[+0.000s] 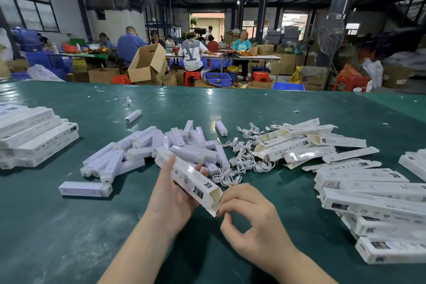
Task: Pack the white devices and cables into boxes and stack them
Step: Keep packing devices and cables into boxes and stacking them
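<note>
Now a box is held open over the green table

Right in the middle, the left hand grips a long white box from underneath, its fingers curled round the far side and the thumb lying along the near side. The box is tilted, with its open end pointing down toward the person and its far end raised over the pile of devices. At that open end the right hand pinches the end flap between thumb and forefinger, the other fingers loosely curled. Whether anything sits inside the box cannot be told

Just beyond the hands, a loose heap of white devices spreads across the green table, with one device lying alone nearer the person on the left and two more apart at the back. To the right of the heap lies a tangle of white cables, touching both the devices and a scatter of open boxes farther right. At the right edge more boxes lie in an overlapping pile. At the far left a neat stack of boxes sits well apart from the hands

Beyond the table, people sit at long benches among cardboard cartons, blue crates and red stools
</note>
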